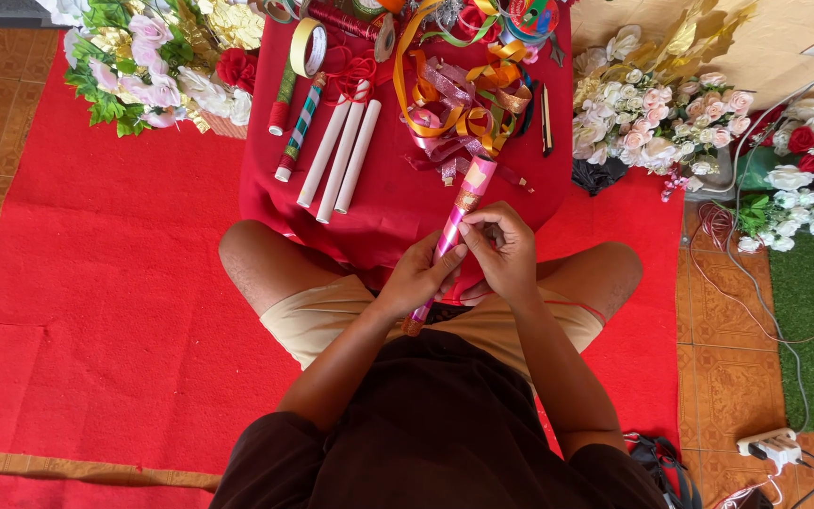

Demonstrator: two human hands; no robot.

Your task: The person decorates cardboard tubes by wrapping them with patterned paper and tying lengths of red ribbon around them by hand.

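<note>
You sit cross-legged on a red mat (96, 283), your left hand (418, 275) and right hand (506, 250) both clamped on a pink tube (454, 226) above your lap. Ahead, a red table (398, 188) holds white tubes (341, 155), tape (308, 47) and ribbons (463, 94). Flowers (661, 123) sit beyond, on tiled floor (737, 377).

Home craft floor: ribbons (454, 104), artificial flowers (657, 123)

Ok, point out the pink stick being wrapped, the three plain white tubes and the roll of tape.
pink stick (464, 197), head view, on its upper wrapped part above the hands.
white tubes (341, 155), head view, on the middle tube's midsection.
roll of tape (308, 47), head view, on the roll's rim.
</note>
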